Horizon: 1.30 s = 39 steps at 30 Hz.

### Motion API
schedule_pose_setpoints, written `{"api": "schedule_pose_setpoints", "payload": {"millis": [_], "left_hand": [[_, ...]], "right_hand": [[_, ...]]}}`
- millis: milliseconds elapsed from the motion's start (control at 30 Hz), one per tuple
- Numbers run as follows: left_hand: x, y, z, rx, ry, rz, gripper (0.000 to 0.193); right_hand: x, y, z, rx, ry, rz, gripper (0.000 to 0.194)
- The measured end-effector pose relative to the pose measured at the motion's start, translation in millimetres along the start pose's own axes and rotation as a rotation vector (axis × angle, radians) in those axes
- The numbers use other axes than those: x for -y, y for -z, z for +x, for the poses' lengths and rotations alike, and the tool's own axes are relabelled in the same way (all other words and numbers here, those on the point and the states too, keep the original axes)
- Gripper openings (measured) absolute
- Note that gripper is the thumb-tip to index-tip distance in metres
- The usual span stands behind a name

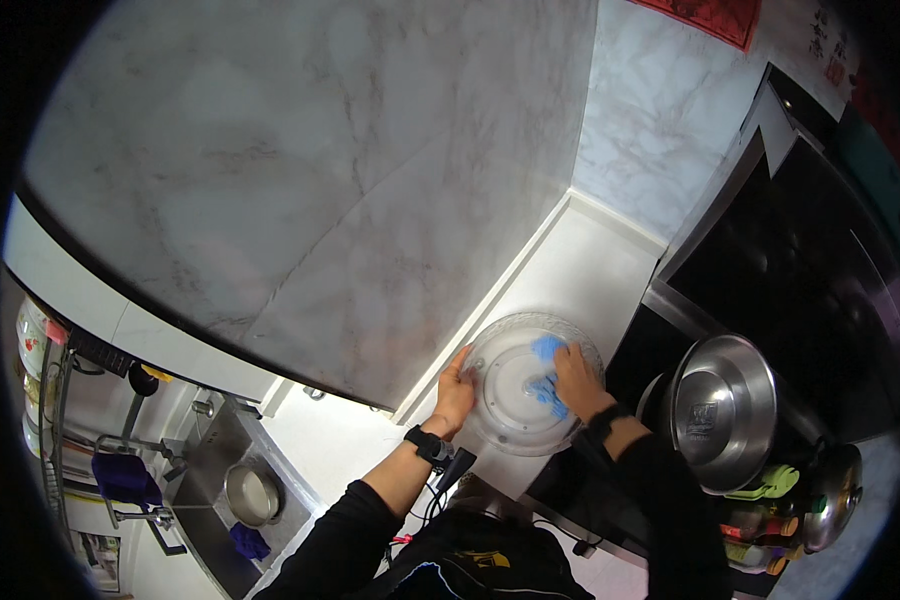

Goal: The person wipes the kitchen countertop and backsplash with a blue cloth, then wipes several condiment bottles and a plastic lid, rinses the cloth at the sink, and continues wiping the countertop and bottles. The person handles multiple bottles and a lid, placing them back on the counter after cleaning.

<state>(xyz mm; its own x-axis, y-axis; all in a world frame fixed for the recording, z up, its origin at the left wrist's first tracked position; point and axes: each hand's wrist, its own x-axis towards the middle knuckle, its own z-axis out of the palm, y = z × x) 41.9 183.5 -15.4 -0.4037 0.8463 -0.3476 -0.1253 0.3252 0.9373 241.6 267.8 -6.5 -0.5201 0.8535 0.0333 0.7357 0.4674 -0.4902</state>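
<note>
A round clear glass plate with a patterned rim lies above the white countertop; whether it touches the counter is unclear. My left hand grips its left edge, thumb on the rim. On the plate's right half, my right hand presses a crumpled blue cloth against the surface. Part of the cloth shows beyond the fingers, and the rest is hidden under them. Both wrists wear black bands.
A steel bowl sits by the black cooktop at right, near bottles and a lidded pan. At lower left, a sink holds a metal pot and purple cloth. A marbled wall borders the counter.
</note>
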Motion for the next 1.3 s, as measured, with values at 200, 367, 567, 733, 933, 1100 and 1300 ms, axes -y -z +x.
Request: {"api": "schedule_pose_setpoints", "payload": {"millis": [200,367,567,733,933,1100,1300], "left_hand": [[4,3,1,0.033,0.051,-0.079,0.051],[19,4,13,0.031,-0.151,0.006,0.052],[28,8,16,0.046,-0.149,0.141,0.047],[27,8,16,0.047,-0.24,0.14,0.048],[13,4,8,0.031,-0.085,0.061,0.045],[0,-2,2,-0.007,0.024,-0.087,0.042],[-9,-9,-2,-0.075,0.049,-0.273,0.036]], "right_hand": [[56,-45,10,0.067,0.07,0.073,0.016],[31,-24,-41,0.21,0.332,0.106,0.014],[8,-12,19,-0.081,0.124,-0.193,0.01],[70,-43,27,0.049,0.55,-0.125,0.015],[29,-24,64,-0.056,0.778,-0.325,0.008],[-11,-9,54,-0.047,0.474,-0.447,0.007],[3,14,-1,0.405,0.131,-0.711,0.015]]}}
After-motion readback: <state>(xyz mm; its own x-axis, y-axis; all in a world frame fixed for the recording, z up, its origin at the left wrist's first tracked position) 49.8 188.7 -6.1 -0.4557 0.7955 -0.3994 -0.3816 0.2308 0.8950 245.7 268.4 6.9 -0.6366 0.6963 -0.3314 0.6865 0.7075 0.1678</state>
